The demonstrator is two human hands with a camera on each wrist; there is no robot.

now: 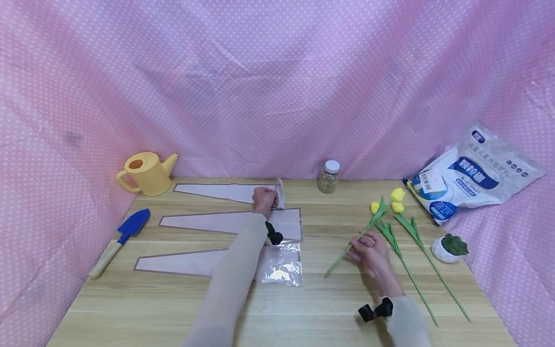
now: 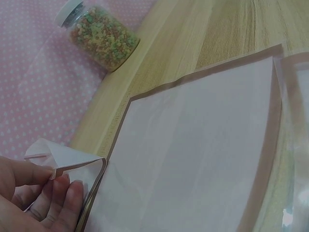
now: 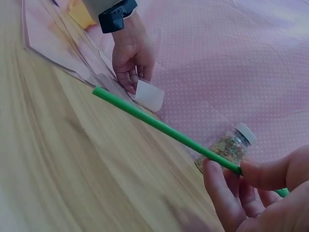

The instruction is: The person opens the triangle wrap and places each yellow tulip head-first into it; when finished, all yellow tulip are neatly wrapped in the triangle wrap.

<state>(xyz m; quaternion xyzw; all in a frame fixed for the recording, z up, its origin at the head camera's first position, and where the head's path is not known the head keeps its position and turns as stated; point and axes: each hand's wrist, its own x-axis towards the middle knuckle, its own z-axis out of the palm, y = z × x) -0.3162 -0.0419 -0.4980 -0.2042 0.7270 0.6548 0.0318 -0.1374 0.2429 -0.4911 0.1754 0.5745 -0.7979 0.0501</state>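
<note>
My left hand (image 1: 265, 198) pinches the raised edge of the farthest flower sleeve (image 2: 193, 145), a tapered pale pink wrapper with a brown border. That edge curls up between thumb and fingers in the left wrist view. My right hand (image 1: 372, 253) holds a yellow artificial tulip (image 1: 353, 241) by its green stem, between thumb and fingers. The bare stem end points left toward the sleeves in the head view. Two more tulips (image 1: 412, 277) lie on the table to the right of that hand. A second sleeve (image 1: 199, 221) and a third sleeve (image 1: 178, 262) lie nearer, partly under my left arm.
A jar of coloured granules (image 1: 329, 177) stands at the back. To the left are a yellow watering can (image 1: 149, 176) and a blue trowel (image 1: 125, 233). At right, a fertiliser bag (image 1: 472, 176) leans on the pink cloth, near a potted succulent (image 1: 448, 248).
</note>
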